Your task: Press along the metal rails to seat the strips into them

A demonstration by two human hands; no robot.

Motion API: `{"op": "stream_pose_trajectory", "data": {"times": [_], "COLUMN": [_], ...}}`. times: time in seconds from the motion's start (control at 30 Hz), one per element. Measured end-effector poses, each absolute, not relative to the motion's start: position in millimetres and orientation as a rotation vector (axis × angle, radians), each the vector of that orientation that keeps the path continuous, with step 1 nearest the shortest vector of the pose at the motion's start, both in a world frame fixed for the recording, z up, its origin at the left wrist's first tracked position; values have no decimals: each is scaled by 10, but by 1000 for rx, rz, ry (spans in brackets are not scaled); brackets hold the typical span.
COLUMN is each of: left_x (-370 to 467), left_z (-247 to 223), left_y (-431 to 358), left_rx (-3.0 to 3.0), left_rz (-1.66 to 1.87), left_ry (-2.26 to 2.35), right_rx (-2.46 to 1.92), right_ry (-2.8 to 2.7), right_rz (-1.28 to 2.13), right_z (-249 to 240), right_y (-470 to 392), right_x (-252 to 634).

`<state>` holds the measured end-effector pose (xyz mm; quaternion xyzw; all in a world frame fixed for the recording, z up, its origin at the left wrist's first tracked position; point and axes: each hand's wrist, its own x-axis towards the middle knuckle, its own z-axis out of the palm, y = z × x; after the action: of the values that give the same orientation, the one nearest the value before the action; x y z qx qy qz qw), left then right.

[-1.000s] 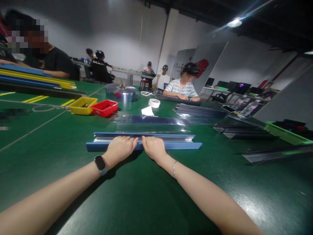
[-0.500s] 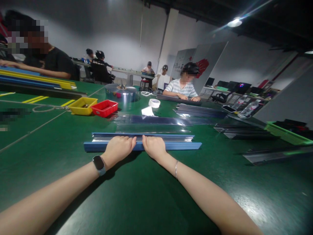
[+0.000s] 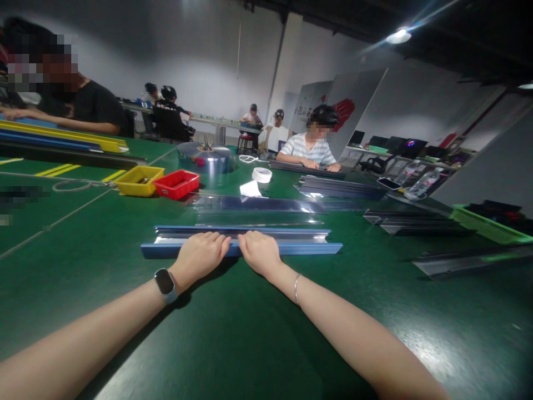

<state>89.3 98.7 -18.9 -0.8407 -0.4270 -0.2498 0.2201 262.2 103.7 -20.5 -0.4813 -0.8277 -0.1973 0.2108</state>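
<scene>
A long blue channel-shaped profile (image 3: 308,248) lies crosswise on the green table (image 3: 250,333), with a shiny lining along its inside. My left hand (image 3: 202,254) is closed over its near edge, left of the middle. Close beside it, my right hand (image 3: 260,253) grips the same edge, the thumb sides of both hands nearly meeting. The fingertips of both are hidden inside the profile. Just beyond it lies a clear plastic strip (image 3: 258,218).
Past the strip are a yellow bin (image 3: 139,181), a red bin (image 3: 177,184), a tape roll (image 3: 262,175) and a film reel (image 3: 206,159). Dark profiles (image 3: 416,222) and a green basket (image 3: 487,224) are at the right. A person (image 3: 310,145) works across the table.
My right hand has shifted slightly left along the profile, narrowing the gap to my left hand. Both hands still hold the profile, and the view has moved a little.
</scene>
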Motion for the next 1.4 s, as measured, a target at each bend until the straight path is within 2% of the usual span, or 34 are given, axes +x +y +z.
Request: {"op": "stream_pose_trajectory", "data": {"times": [0.4, 1.4], "left_x": [881, 914], "left_z": [-219, -211], "left_y": [1033, 1020], "left_rx": [-2357, -2307], "left_rz": [-635, -598], "left_ry": [-1189, -1186], "right_rx": [-1418, -1398], "right_ry": [-2309, -2220], "right_rz": [-447, -547], "right_z": [-186, -225], "right_y": [1039, 1029], "right_x": [2615, 2608]}}
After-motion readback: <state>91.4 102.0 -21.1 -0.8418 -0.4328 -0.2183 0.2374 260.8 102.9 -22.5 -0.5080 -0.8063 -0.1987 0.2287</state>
